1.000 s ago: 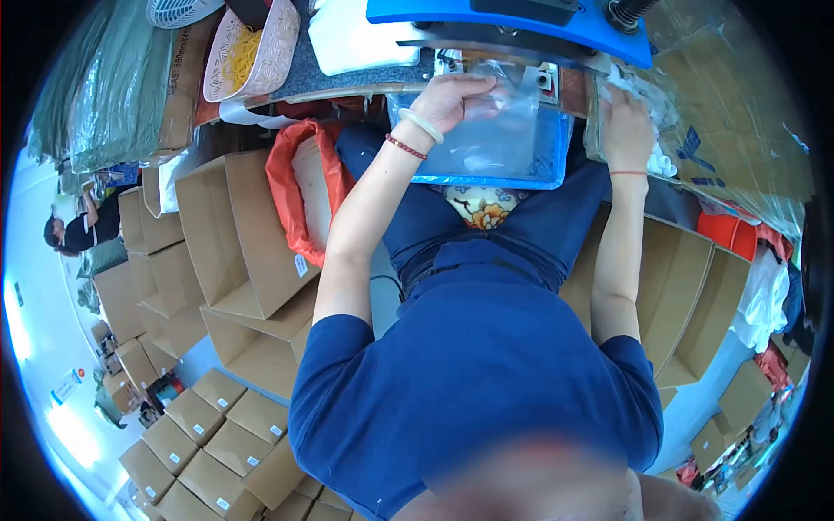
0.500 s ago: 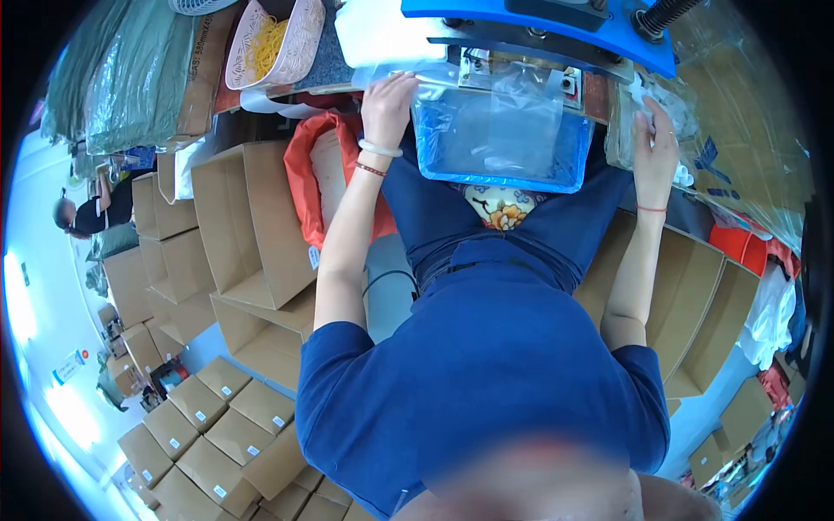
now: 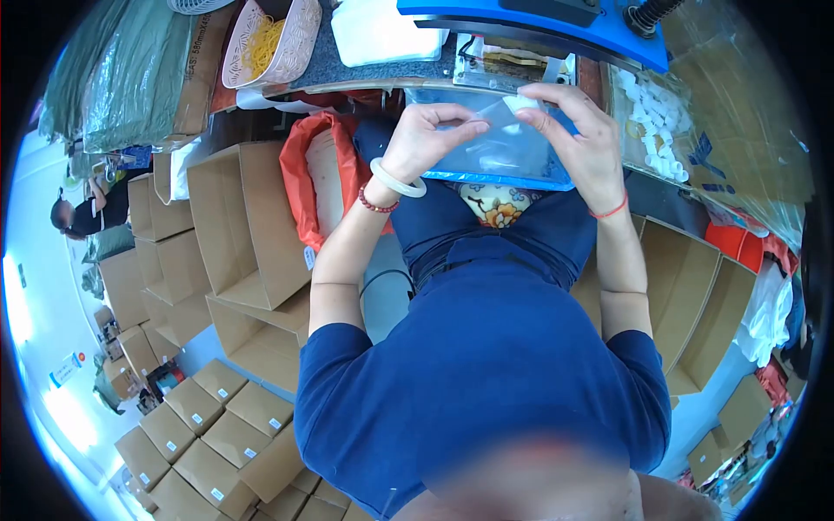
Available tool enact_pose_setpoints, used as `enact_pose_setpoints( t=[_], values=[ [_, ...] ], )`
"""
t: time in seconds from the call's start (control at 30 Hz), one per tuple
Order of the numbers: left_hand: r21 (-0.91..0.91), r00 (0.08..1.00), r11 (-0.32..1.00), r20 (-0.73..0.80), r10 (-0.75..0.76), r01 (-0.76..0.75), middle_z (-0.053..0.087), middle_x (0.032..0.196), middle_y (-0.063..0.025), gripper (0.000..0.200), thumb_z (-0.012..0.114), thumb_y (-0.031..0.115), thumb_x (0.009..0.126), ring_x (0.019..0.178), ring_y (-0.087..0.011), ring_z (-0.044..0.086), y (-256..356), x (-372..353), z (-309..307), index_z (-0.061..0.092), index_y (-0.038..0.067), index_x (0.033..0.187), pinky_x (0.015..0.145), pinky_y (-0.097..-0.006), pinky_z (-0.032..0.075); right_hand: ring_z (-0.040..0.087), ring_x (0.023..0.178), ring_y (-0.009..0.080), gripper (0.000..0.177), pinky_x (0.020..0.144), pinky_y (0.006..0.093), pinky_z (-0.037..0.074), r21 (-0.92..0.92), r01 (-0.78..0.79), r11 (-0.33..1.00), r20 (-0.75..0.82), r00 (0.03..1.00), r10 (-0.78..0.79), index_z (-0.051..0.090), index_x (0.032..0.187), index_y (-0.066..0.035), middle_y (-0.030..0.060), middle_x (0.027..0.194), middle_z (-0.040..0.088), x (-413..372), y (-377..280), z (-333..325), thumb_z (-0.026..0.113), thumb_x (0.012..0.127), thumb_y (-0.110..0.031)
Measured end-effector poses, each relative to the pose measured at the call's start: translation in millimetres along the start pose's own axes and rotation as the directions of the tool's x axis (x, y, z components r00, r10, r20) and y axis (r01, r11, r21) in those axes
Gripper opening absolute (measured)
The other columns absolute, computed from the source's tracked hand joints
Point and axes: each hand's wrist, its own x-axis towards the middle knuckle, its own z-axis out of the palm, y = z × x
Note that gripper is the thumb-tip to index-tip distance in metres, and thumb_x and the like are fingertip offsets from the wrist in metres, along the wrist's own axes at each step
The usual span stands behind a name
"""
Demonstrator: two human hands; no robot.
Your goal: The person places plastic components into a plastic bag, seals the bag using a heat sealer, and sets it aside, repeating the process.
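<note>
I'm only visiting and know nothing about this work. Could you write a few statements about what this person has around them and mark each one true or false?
1. The right hand holds a small white piece. True.
2. The left hand hangs empty. False: its fingertips hold clear plastic.
3. Yellow bands lie in a pale basket. True.
4. The machine beyond the hands is red. False: its visible body is mainly blue.
5. The heap of loose white pieces is on the person's left. False: it is on the right.
</note>
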Motion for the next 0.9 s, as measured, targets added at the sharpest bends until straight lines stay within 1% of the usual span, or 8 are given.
enact_pose_setpoints(
  t=[0.23, 0.37, 0.47, 0.53, 0.63, 0.73, 0.83, 0.9],
  values=[
    [-0.262, 0.821, 0.868, 0.518, -0.242, 0.421, 0.073, 0.096, -0.011, 0.023, 0.07, 0.012, 0.089, 0.089, -0.0169, 0.07, -36.9, 25.9, 3.8, 0.07, -0.004, 0.105, 0.083, -0.0272, 0.055, 0.064, 0.087, 0.0192, 0.027, 0.081, 0.03, 0.05, -0.169, -0.199, 0.965, 0.47, 0.845, 0.256, 0.066, 0.11, -0.004, 0.0095, 0.096, 0.068, 12.2, 39.4, -14.6, 0.068, 0.088, -0.022],
    [-0.543, 0.89, 0.726, 0.402, -0.216, 0.422, 0.071, 0.103, -0.0148, 0.024, 0.067, 0.008, 0.09, 0.095, -0.0204, 0.069, -58.3, 51.0, 16.2, 0.067, -0.006, 0.109, 0.086, -0.0314, 0.056, 0.066, 0.092, 0.0246, 0.031, 0.083, 0.0341, 0.05, -0.175, -0.253, 0.951, 0.274, 0.915, 0.294, 0.063, 0.117, -0.009, 0.0115, 0.102, 0.069, 9.9, 79.5, -21.3, 0.063, 0.091, -0.028],
    [-0.601, 0.915, 0.689, 0.278, -0.294, 0.404, 0.07, 0.106, -0.0157, 0.025, 0.062, 0.006, 0.092, 0.097, -0.0225, 0.068, -52.9, 76.0, 22.3, 0.064, -0.009, 0.113, 0.088, -0.0323, 0.055, 0.066, 0.096, 0.0307, 0.027, 0.085, 0.0388, 0.051, -0.764, 0.014, 0.646, 0.066, 0.996, 0.057, 0.063, 0.115, -0.012, 0.0124, 0.104, 0.068, -10.8, 99.0, -52.9, 0.059, 0.093, -0.028],
    [-0.641, 0.925, 0.667, 0.272, -0.266, 0.38, 0.069, 0.11, -0.0164, 0.026, 0.062, 0.007, 0.093, 0.099, -0.0228, 0.068, -59.9, 86.3, 23.7, 0.064, -0.008, 0.113, 0.089, -0.0319, 0.054, 0.064, 0.094, 0.0352, 0.023, 0.083, 0.0436, 0.052, -0.881, -0.416, 0.228, -0.317, 0.874, 0.368, 0.063, 0.114, -0.015, 0.0133, 0.103, 0.067, -22.8, 107.4, -61.2, 0.058, 0.093, -0.023],
    [-0.637, 0.903, 0.644, 0.349, -0.249, 0.424, 0.069, 0.111, -0.0156, 0.028, 0.064, 0.01, 0.092, 0.1, -0.0216, 0.067, -56.6, 87.1, 24.1, 0.064, -0.006, 0.116, 0.089, -0.0315, 0.053, 0.064, 0.091, 0.032, 0.02, 0.073, 0.0445, 0.052, -0.922, -0.257, 0.291, -0.22, 0.963, 0.152, 0.064, 0.108, -0.014, 0.0133, 0.095, 0.067, -39.5, 145.5, -59.6, 0.061, 0.09, -0.021],
    [-0.29, 0.968, 0.925, 0.125, -0.217, 0.245, 0.07, 0.107, -0.0118, 0.031, 0.071, 0.021, 0.09, 0.096, -0.0175, 0.068, -67.8, 81.4, 7.5, 0.067, -0.002, 0.11, 0.083, -0.03, 0.055, 0.064, 0.092, 0.0385, 0.025, 0.077, 0.0475, 0.052, -0.829, -0.337, 0.446, -0.271, 0.94, 0.206, 0.061, 0.117, -0.016, 0.0172, 0.102, 0.066, -32.7, 141.5, -59.0, 0.059, 0.092, -0.019],
    [0.201, 0.873, 0.978, -0.466, 0.146, -0.056, 0.07, 0.094, -0.0067, 0.035, 0.072, 0.022, 0.088, 0.089, -0.0197, 0.066, -59.3, 93.6, -36.4, 0.064, -0.003, 0.111, 0.074, -0.0356, 0.051, 0.063, 0.093, 0.0404, 0.026, 0.077, 0.0484, 0.051, -0.784, -0.247, 0.569, -0.183, 0.969, 0.169, 0.06, 0.118, -0.016, 0.0195, 0.1, 0.066, -35.5, 157.6, -57.7, 0.058, 0.093, -0.02],
    [0.868, 0.662, 0.424, -0.16, 0.733, -0.26, 0.066, 0.103, -0.0121, 0.044, 0.07, 0.021, 0.087, 0.097, -0.0296, 0.062, -105.8, 109.4, -69.6, 0.056, 0.0, 0.123, 0.081, -0.0439, 0.045, 0.063, 0.093, 0.0412, 0.026, 0.077, 0.0485, 0.051, -0.778, -0.255, 0.575, -0.188, 0.967, 0.174, 0.06, 0.119, -0.016, 0.0203, 0.101, 0.066, -39.3, 165.3, -59.1, 0.058, 0.094, -0.02]
  ],
)
